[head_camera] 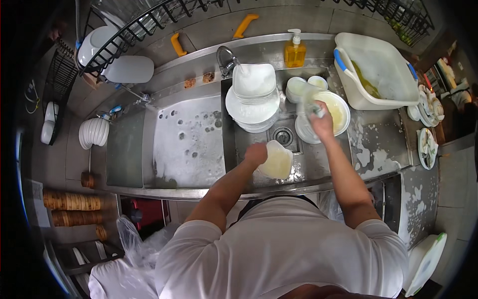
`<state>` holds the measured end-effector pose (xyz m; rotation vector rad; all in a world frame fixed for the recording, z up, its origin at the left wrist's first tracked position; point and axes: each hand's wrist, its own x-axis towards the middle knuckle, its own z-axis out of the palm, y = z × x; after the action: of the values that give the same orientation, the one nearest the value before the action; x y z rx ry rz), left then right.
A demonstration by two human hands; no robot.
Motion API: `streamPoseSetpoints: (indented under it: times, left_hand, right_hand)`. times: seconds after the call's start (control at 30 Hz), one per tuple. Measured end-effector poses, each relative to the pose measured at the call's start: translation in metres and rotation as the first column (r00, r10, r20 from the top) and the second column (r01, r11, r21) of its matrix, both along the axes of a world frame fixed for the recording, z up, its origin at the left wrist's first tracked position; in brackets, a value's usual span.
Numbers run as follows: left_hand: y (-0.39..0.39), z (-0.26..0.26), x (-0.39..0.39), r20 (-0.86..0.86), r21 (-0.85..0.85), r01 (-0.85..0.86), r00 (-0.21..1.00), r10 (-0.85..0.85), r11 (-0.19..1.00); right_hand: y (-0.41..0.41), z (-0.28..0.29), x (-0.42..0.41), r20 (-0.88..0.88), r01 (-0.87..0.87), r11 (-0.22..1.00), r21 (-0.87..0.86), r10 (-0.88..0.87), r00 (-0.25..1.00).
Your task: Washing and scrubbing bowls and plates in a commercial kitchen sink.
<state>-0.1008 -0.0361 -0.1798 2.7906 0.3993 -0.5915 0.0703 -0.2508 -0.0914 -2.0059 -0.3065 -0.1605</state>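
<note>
My left hand (256, 154) grips the left edge of a squarish pale dish (278, 160), tilted above the sink floor near the front. My right hand (322, 120) holds a blurred, see-through item (310, 101) that looks like a glass or small container; its exact kind is unclear. Beneath that hand are a white bowl (345, 116) with yellowish liquid and a stack of white plates (305, 130). Small white bowls (297, 86) stand behind. Left of them, water from the faucet (226, 61) runs onto square white dishes (254, 80), which rest on round plates (252, 121).
A foamy basin (186, 145) lies left, beside one of cloudy water (125, 149). A soap pump bottle (295, 52) stands on the back ledge. At right are a white tub (384, 98) and used dishes (427, 147). A black wire rack (149, 22) hangs above.
</note>
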Motion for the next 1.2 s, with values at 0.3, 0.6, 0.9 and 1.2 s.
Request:
streamPoseSetpoints:
  times: [0.3, 0.6, 0.9, 1.2]
  left_hand:
    - [-0.022, -0.003, 0.017, 0.298, -0.792, -0.246, 0.642, 0.706, 0.559]
    - [-0.032, -0.031, -0.007, -0.515, -0.853, -0.449, 0.640, 0.570, -0.267]
    - [-0.009, 0.051, 0.013, 0.002, -0.768, -0.321, 0.865, 0.502, 0.555]
    - [-0.027, 0.028, 0.002, -0.187, -0.982, -0.087, 0.431, 0.883, -0.166]
  right_hand:
    - [0.040, -0.069, -0.102, 0.120, -0.455, 0.873, -0.173, 0.478, 0.870]
    - [0.044, -0.083, -0.080, -0.291, -0.845, 0.460, -0.272, 0.798, 0.528]
    - [0.048, -0.013, -0.043, -0.029, -0.535, 0.352, -0.768, 0.816, 0.578]
    - [0.052, 0.019, -0.083, -0.298, -0.154, 0.498, 0.853, 0.708, 0.640]
